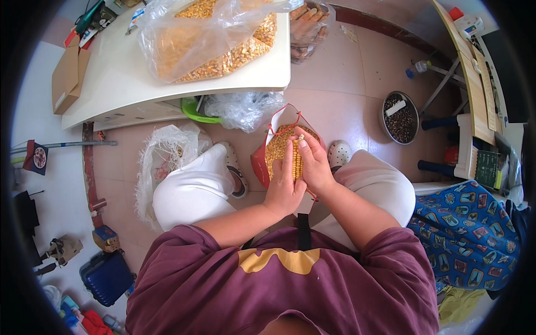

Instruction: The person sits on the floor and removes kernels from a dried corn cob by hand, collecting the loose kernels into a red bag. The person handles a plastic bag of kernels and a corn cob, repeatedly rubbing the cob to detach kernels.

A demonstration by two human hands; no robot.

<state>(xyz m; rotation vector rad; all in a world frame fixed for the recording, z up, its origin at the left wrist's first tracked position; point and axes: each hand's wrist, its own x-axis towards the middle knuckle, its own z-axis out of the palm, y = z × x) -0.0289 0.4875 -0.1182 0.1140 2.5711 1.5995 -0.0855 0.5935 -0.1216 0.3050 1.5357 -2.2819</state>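
Note:
Between my two hands is an ear of dried yellow corn (297, 161), its pale tip pointing away from me. My left hand (285, 180) holds it from the left side, fingers stretched along the kernels. On the other side my right hand (315, 165) grips it, the thumb near the tip. Beneath the ear stands a red paper bag (260, 165) with a white inside and red cord handles. Loose corn kernels (276, 146) fill much of this bag, which sits on the floor between my feet. The hands cover part of the bag and the ear's lower end.
A clear plastic bag of kernels (234, 60) lies on the white table (113, 79). Cobs fill another plastic bag (310, 29) on the floor. A woven sack (161, 146) lies by my left leg. A metal bowl (414, 125) with dark contents stands right, near a stool (464, 144).

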